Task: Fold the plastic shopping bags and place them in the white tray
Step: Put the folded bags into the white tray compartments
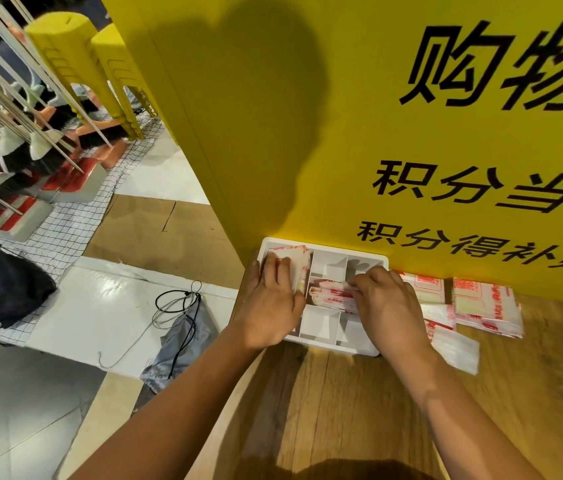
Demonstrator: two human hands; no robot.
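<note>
A white tray [328,344] with several compartments sits on the wooden table [359,403] against a yellow sign. My left hand [268,299] lies over a stack of folded white-and-red plastic bags [299,259] in the tray's left compartment, fingers straight on top. My right hand [389,303] pinches another bundle of folded bags [328,296] in the middle compartment. More folded bags lie right of the tray: one stack [487,306] and several loose ones [453,344].
The yellow sign board [377,133] with black characters stands right behind the tray. Left of the table, on the floor, lie a black drawstring bag [10,289], a grey bag with cords [179,344], cardboard [166,230], and brooms with yellow stools [76,64].
</note>
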